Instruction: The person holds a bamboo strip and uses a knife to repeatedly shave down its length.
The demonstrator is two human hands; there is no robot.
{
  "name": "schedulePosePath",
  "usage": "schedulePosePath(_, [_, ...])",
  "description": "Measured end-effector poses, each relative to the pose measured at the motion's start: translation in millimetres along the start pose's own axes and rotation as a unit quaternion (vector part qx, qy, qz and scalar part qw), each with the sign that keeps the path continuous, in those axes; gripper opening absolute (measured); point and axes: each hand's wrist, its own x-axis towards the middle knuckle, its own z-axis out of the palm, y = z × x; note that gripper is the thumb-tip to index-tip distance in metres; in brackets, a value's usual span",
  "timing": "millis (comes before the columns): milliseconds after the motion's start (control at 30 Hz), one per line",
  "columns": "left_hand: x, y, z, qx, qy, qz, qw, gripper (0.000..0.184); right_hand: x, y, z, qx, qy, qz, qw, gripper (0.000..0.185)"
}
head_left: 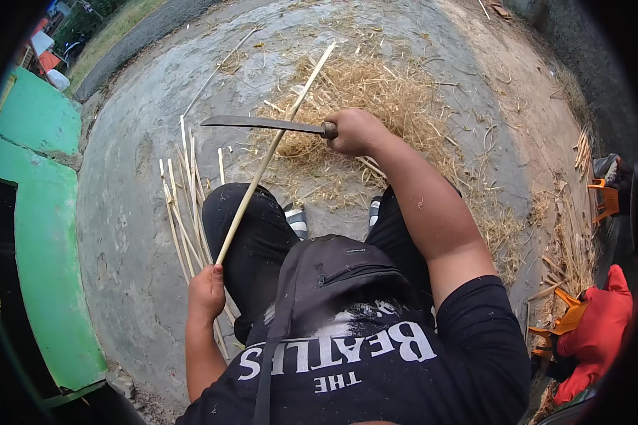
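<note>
My left hand (206,294) is closed around the near end of a long, pale bamboo strip (258,174), which slants up and away over my left knee. In my right hand (356,132) is the wooden handle of a machete (262,124), gripped in a fist. Its dark blade points left and crosses the strip beyond my knees; whether the edge touches the strip I cannot tell. Several more bamboo strips (184,205) lie on the ground beside my left leg.
A heap of thin shavings (383,106) covers the concrete ground (131,234) past my feet. At left stands a green wall (39,241). On the right, a person in red (599,333) is by an orange chair (568,312), near scattered bamboo pieces (556,248).
</note>
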Motion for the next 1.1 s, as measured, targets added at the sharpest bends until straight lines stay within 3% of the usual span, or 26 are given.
schedulePosePath(167, [-3, 6, -11, 0.036, -0.01, -0.013, 0.999, 0.068, -9, -18, 16, -0.067, 0.037, -0.063, 0.995, 0.018])
schedulePosePath(267, [-7, 3, -3, 0.041, 0.0, -0.01, 0.999, 0.067, -3, -9, 14, -0.059, 0.023, -0.037, 0.997, 0.018])
schedulePosePath(300, [-7, -1, 6, 0.036, 0.012, -0.01, 0.999, 0.067, 7, 3, 15, -0.001, 0.051, 0.01, 0.999, 0.017])
schedulePosePath(433, [0, 1, 4, 0.038, 0.032, 0.018, 0.999, 0.066, 1, 1, 1, 0.009, 0.081, 0.021, 0.996, 0.017])
schedulePosePath(567, [0, 0, -1, 0.041, 0.007, 0.022, 0.999, 0.066, -17, -19, 10, -0.094, 0.049, -0.064, 0.992, 0.019])
schedulePosePath(700, [3, 5, 6, 0.047, 0.031, 0.01, 0.998, 0.066, 21, 26, 9, 0.056, 0.056, 0.064, 0.995, 0.021])
schedulePosePath(967, [-1, -4, 2, 0.047, 0.02, 0.025, 0.998, 0.067, -18, -12, 4, -0.074, 0.06, -0.06, 0.994, 0.02])
schedulePosePath(1067, [-4, 3, 10, 0.06, 0.03, 0.013, 0.998, 0.066, 10, 25, 12, 0.014, 0.078, 0.03, 0.996, 0.021])
schedulePosePath(1100, [1, 7, 8, 0.07, 0.04, 0.017, 0.997, 0.065, 14, 33, 1, 0.087, 0.057, 0.112, 0.988, 0.025])
